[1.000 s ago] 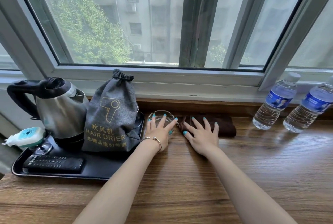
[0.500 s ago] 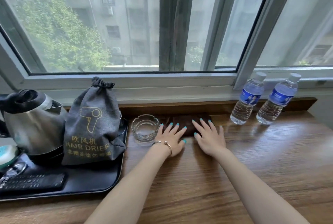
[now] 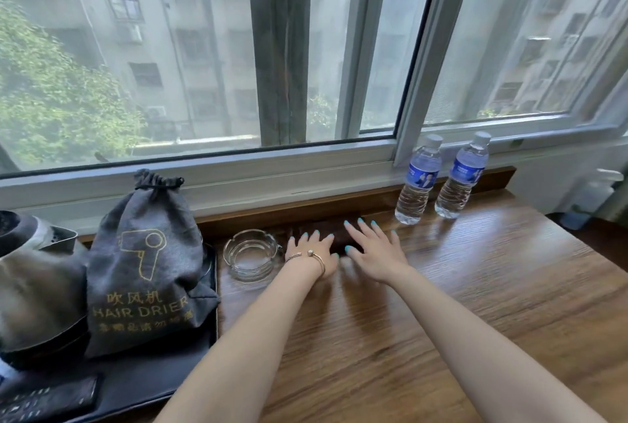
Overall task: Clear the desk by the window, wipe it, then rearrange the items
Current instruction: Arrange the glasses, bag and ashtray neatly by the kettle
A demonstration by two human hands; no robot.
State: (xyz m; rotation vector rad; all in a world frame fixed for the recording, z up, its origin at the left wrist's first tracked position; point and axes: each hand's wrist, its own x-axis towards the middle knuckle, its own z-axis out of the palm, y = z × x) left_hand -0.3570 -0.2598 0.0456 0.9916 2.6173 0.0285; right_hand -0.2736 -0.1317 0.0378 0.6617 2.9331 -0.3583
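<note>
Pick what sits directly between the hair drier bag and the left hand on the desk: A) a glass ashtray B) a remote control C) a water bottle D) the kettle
A: the glass ashtray stands on the bare wood just right of the hair drier bag and left of the left hand, which lies with straight fingers on the brown cloth.

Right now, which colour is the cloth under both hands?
Dark brown. The cloth lies against the back ledge, seen in the head view.

Dark brown cloth flat against desk's back ledge
</note>
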